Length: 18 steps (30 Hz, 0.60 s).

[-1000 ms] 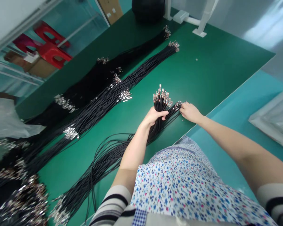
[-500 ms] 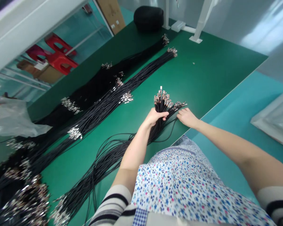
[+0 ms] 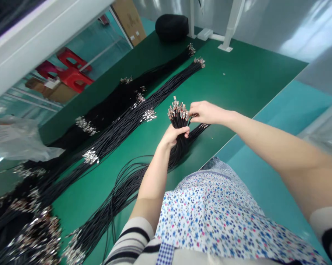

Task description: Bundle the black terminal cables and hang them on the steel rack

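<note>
Left hand [image 3: 173, 135] grips cable bundle [image 3: 178, 150], metal tips [image 3: 178, 109] up — right hand [image 3: 206, 112] just right of tips, fingers narrowed, contents unclear.

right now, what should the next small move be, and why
Probably ease the right grip in against the bundle: it seems to pinch a cable beside the metal ends, and the left grip holds the bundle just below them.

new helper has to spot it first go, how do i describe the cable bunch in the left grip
Look along the green table to the edge nearest the floral garment. Just beyond it, the person's left grip closes round a bunch of black cables. Its metal ends fan upward, while the neighbouring bundles farther back lie flat on the table.
</note>
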Tool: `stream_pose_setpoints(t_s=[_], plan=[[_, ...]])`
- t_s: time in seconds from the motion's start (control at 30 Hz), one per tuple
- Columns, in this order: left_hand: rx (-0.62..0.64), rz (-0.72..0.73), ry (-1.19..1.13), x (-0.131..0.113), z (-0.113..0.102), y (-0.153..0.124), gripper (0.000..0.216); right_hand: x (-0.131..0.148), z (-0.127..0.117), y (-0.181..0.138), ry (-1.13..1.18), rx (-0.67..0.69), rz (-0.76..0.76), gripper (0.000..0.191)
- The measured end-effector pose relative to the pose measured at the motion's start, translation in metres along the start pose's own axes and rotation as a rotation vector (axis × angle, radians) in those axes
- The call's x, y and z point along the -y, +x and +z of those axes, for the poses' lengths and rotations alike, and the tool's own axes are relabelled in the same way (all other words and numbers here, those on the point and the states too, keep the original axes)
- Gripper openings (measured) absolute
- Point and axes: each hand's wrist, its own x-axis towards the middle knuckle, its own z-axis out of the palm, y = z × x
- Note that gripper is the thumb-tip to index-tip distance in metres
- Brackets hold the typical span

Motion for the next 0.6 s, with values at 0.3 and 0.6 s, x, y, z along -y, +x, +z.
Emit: stream_pose_setpoints(t_s=[0.3,0.6], plan=[[-0.050,-0.061,-0.051,0.005,-0.005,0.014,0.029,-0.089,0.094,-0.048,-0.198,0.153,0.287,0.032],[-0.149,-0.114,-0.073,0.007,-0.009,0.029,0.034,-0.086,0.101,-0.043,-0.374,0.226,0.122,0.017]])
